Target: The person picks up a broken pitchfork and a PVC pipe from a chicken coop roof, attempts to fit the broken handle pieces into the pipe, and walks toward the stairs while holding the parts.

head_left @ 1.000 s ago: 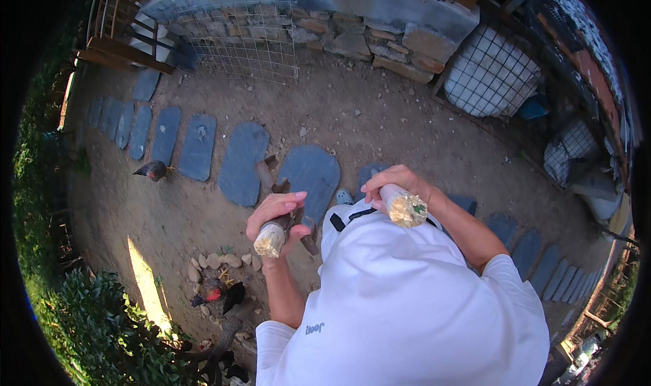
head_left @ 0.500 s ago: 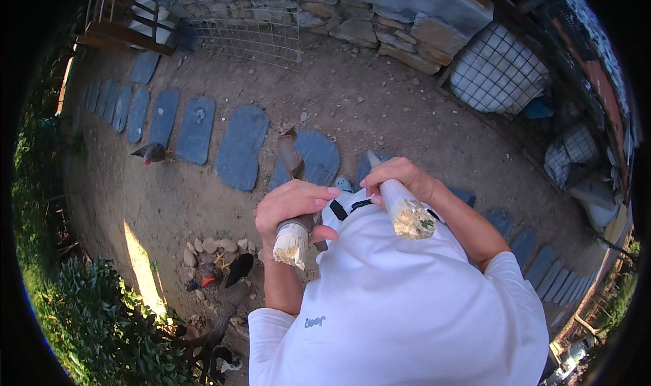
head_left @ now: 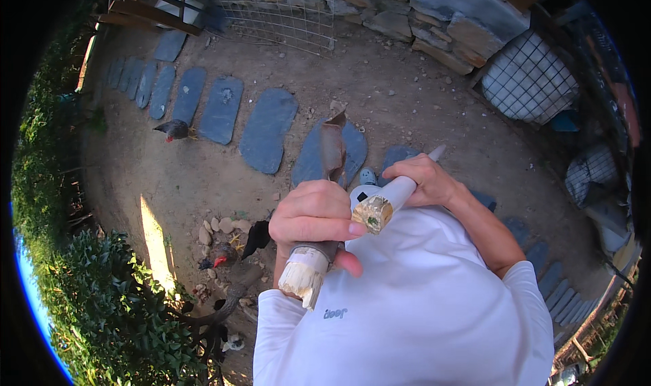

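The left hand is closed around a brown-sheathed broken stalk and the right hand around a pale broken stalk, both before the white T-shirt.

We see a white shirt with grey lettering, a brown-sheathed stalk with a cream end, a whitish stalk with a yellowish, green-flecked end, slate-blue slabs, brown soil and dark-gridded mesh.

One left hand, one right hand and two sticks were visible — with one shoe, at least two chickens and over a dozen grey slabs.
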Demonstrator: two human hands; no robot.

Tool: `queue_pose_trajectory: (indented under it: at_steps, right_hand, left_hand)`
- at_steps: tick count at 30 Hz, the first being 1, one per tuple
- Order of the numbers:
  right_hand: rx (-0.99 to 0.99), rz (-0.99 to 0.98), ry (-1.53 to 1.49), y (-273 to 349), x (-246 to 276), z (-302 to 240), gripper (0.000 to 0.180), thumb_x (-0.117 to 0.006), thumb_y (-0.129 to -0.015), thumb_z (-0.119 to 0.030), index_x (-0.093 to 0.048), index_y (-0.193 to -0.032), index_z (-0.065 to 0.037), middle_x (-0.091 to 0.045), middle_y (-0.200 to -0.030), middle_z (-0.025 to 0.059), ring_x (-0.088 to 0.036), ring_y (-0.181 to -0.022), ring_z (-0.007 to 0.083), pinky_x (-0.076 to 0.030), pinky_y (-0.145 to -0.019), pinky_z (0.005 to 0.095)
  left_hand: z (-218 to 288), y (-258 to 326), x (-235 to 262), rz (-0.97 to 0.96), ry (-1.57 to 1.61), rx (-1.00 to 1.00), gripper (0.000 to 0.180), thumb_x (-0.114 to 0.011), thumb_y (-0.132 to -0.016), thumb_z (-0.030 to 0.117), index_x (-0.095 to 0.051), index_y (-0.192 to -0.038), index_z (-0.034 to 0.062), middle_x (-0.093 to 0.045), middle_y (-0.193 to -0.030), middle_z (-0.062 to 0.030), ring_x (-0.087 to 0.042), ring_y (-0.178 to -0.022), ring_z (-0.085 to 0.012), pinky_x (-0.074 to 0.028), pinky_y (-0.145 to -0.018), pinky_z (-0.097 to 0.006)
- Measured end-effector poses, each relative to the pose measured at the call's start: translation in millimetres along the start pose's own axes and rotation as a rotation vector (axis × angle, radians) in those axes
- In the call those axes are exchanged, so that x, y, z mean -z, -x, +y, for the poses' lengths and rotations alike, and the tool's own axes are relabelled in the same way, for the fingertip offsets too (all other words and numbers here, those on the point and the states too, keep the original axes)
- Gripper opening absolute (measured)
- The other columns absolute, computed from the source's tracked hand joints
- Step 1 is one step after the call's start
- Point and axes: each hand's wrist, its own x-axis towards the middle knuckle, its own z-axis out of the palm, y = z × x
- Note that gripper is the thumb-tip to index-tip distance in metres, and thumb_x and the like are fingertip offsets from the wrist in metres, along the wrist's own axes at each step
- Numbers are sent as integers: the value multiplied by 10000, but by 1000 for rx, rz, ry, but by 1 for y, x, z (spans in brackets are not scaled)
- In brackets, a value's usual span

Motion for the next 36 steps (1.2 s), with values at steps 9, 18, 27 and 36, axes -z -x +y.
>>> queue_pose_trajectory:
  at_steps: [9,18,27,36]
  right_hand:
    - [-41,38,103,9,4,6,299,-789,-678,-88,-669,-946,-34,-690,-773,101,-702,-691,283,-536,-600,373]
    - [-18,11,73,6,2,11,300,-810,-705,-133,-670,-950,-33,-686,-760,111,-701,-693,296,-535,-598,380]
    - [-77,-51,49,0,2,18,362,-813,-666,-95,-653,-985,-40,-703,-822,112,-711,-743,291,-546,-644,367]
    - [-124,8,29,5,4,26,342,-836,-682,-118,-659,-964,-44,-710,-841,114,-720,-742,279,-543,-658,352]
  left_hand:
    - [-2,0,1,-27,-126,93,458,-867,-638,401,-711,-891,53,-630,-727,-38,-610,-646,-216,-492,-592,-332]
    - [-16,-4,3,-80,-17,23,434,-877,-632,377,-682,-858,62,-639,-738,-42,-620,-652,-225,-496,-595,-337]
    - [-22,0,8,-25,15,56,452,-903,-631,348,-698,-887,36,-636,-761,-55,-622,-669,-221,-491,-594,-329]
    - [-40,16,17,22,-2,136,480,-945,-616,274,-704,-951,28,-648,-823,-76,-610,-716,-210,-484,-615,-312]
